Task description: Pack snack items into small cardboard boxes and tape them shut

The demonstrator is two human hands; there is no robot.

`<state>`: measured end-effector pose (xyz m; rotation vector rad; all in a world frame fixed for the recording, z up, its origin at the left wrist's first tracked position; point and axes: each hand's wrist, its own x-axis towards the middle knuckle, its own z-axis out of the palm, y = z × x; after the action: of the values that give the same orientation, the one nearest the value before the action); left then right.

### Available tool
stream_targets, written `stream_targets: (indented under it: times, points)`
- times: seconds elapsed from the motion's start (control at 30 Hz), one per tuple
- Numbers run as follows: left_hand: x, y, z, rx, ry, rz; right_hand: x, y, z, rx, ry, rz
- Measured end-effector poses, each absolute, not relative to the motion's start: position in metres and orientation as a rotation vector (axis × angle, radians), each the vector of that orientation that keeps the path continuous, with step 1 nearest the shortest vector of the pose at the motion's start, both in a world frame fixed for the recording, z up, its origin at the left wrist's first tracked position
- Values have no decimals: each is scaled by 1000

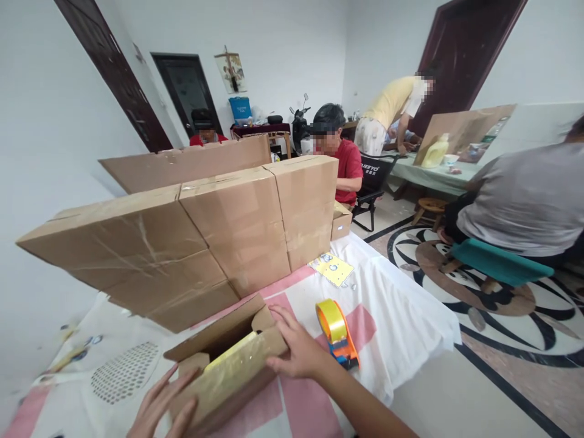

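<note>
A long, narrow cardboard box (241,389) with its top open lies on the cloth before me. Yellow material (232,351) shows inside along the near side, and shiny tape covers part of its near face. My left hand (164,401) grips the left end, fingers bent over the edge. At the right end, my right hand (298,347) holds the corner, thumb on the near side and fingers by the end flap. Just right of that hand is an orange and blue tape dispenser (344,344) with a yellow roll (331,320). The inside bottom of the box is hidden.
Taped cardboard boxes (232,225) form a wall behind my box. A yellow printed sheet (333,269) lies near their right end on the pink and white tablecloth (387,316). Several people sit or stand beyond, including a person in red (349,161).
</note>
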<state>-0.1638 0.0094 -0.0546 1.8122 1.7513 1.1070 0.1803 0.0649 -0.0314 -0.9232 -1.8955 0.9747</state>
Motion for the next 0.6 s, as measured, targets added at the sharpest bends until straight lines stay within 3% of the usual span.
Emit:
stream_targets:
  times: [0.13, 0.37, 0.5, 0.6]
  points:
    - [-154, 21, -61, 1700, 1848, 1229, 164, 77, -24, -857, -1659, 972]
    - [-134, 27, -28, 2787, 1706, 841, 164, 87, -22, -831, -1777, 675]
    - [-102, 18, -33, 2960, 1774, 595, 210, 67, -20, -1082, -1884, 391]
    - [-78, 13, -54, 3016, 1946, 616, 257, 55, -41, -1428, -1378, 285]
